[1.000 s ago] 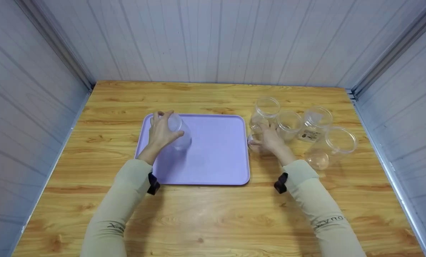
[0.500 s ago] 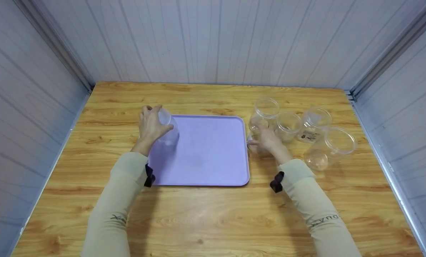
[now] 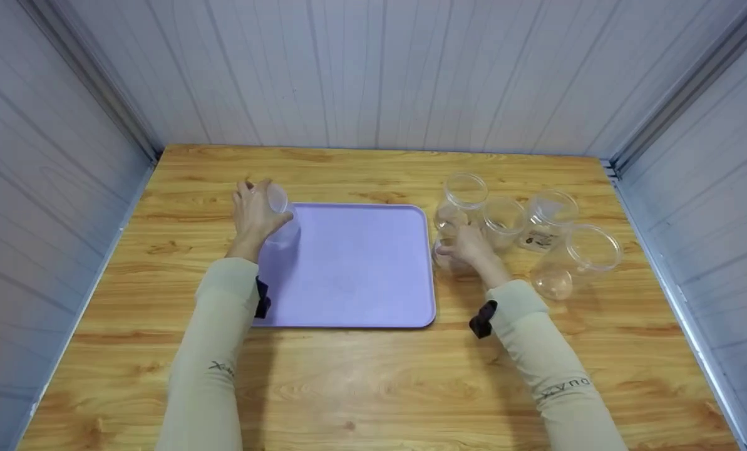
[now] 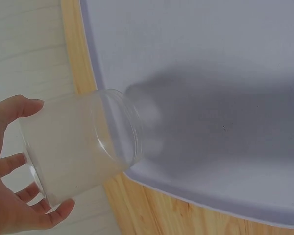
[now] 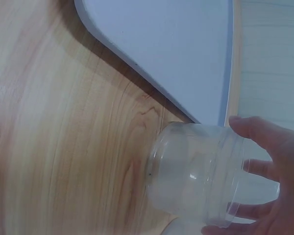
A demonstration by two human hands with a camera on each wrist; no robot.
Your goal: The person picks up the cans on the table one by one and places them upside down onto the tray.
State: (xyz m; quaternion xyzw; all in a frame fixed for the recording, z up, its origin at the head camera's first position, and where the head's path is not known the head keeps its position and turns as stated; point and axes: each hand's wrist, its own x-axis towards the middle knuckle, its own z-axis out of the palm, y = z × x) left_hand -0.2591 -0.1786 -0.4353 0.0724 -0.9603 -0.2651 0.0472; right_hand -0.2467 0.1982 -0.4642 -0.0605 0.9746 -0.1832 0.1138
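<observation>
In the head view my left hand (image 3: 254,215) grips a clear plastic jar (image 3: 284,227) over the left back corner of the purple tray (image 3: 354,266). The left wrist view has this jar (image 4: 71,147) upside down: its ridged mouth points to the tray, and thumb and fingers spread round the base end. My right hand (image 3: 471,244) holds another clear jar (image 3: 446,255) beside the tray's right edge. Seen from the right wrist, that jar (image 5: 186,169) stands upright on the wooden table, with thumb and fingers round its mouth rim.
Around the right hand stand several more clear jars: a tall one (image 3: 466,191) behind, a smaller one (image 3: 504,216), one with a printed label (image 3: 545,225), and a large one (image 3: 589,250) far right. Panelled walls (image 3: 360,69) border the table (image 3: 348,388).
The left hand has carried its jar leftward across the tray to the back left corner. The right hand stays at its jar, almost unmoved.
</observation>
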